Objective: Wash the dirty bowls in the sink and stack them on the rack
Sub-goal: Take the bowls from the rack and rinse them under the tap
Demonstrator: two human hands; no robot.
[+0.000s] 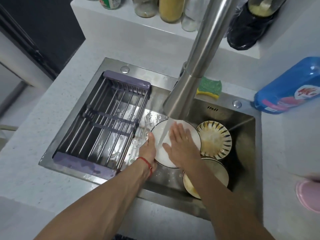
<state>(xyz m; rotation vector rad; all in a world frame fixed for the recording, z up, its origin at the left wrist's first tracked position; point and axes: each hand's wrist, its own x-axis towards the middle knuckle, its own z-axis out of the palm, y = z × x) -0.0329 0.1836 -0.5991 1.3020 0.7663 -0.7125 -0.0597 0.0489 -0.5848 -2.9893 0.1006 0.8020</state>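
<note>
A white bowl (161, 154) with a dark rim is tilted under the running tap in the steel sink (242, 125). My left hand (149, 151) grips the bowl's left edge, thumb on the rim. My right hand (181, 146) lies flat with straight fingers on the bowl's white surface, in the water stream. A dirty bowl (214, 139) with dark leaf stripes and yellow residue sits to the right. Another dirty bowl (216, 172), partly hidden by my right forearm, lies below it. The purple and steel rack (103, 122) spans the sink's left half and holds no bowls.
The steel faucet (190, 75) reaches over the sink from the back. A green and yellow sponge (209, 87) lies on the back rim. A blue detergent bag (290, 87) lies on the right counter and a pink object (310, 193) sits at the right edge. Bottles (171, 9) stand on the back ledge.
</note>
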